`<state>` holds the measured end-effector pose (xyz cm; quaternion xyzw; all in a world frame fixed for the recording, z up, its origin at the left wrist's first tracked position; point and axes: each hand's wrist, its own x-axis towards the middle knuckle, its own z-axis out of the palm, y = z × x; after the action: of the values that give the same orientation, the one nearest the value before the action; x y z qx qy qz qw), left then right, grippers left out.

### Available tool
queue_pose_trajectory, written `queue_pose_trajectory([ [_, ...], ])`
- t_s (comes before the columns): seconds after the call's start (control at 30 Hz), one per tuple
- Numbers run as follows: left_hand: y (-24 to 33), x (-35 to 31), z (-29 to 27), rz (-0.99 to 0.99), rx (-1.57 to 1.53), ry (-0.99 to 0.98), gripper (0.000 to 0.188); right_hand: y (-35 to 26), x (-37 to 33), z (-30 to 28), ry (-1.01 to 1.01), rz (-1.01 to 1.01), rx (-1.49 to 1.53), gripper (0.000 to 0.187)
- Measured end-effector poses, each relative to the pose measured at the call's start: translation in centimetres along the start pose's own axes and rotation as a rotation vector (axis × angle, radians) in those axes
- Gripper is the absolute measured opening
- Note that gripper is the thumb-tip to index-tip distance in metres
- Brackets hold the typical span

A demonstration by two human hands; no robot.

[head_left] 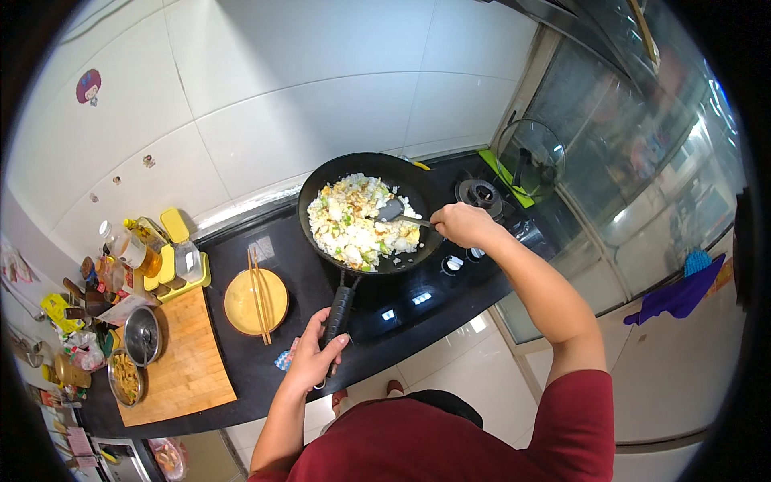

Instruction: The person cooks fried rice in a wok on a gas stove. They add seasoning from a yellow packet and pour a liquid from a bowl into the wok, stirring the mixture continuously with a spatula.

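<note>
A black wok (409, 181) full of fried rice (345, 233) sits on the stove, its handle (340, 309) pointing toward me. My left hand (309, 359) is closed round the lower end of that handle, the thumb across it. With my right hand (466, 225) I grip a spatula (392, 210) by its shaft, beside the wok's right rim. The spatula's dark grey head rests in the rice, which is mixed with egg and green bits. Part of the shaft is hidden by my fingers.
Left of the wok stands a yellow bowl (233, 309) with chopsticks (259, 297) across it. Further left, a cutting board (189, 361) and metal bowls (142, 336) lie near oil bottles (132, 251). A bare burner (479, 195) and a glass lid (534, 153) are at right.
</note>
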<state>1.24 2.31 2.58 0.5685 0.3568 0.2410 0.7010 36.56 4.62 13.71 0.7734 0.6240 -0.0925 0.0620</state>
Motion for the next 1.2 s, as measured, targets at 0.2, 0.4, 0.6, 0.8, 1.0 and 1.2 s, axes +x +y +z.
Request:
queue_pose_trajectory([
  [0.2,0.5,-0.5,0.2,-0.022,-0.032,0.043,0.055,1.2,-3.6,-4.8,0.029,-0.075,0.066,0.028],
  [0.4,0.2,-0.3,0.1,-0.019,-0.026,0.028,0.055,-1.2,-6.4,-5.3,-0.182,-0.266,0.221,0.028],
  [0.6,0.4,-0.2,0.3,-0.009,-0.007,0.028,0.054,-3.1,-4.3,-0.4,0.024,-0.162,-0.094,0.02],
  [0.8,0.5,-0.3,0.1,-0.001,0.001,0.037,0.053,-2.1,-5.1,-3.1,0.074,-0.077,-0.064,0.021],
  [1.0,0.3,-0.2,0.2,-0.004,-0.011,0.02,0.053,-1.9,-6.4,-5.7,-0.107,-0.227,0.107,0.026],
  [1.2,0.6,-0.1,0.1,-0.034,0.018,-0.018,0.052,-3.2,-2.4,-3.3,-0.105,-0.241,-0.092,0.02],
])
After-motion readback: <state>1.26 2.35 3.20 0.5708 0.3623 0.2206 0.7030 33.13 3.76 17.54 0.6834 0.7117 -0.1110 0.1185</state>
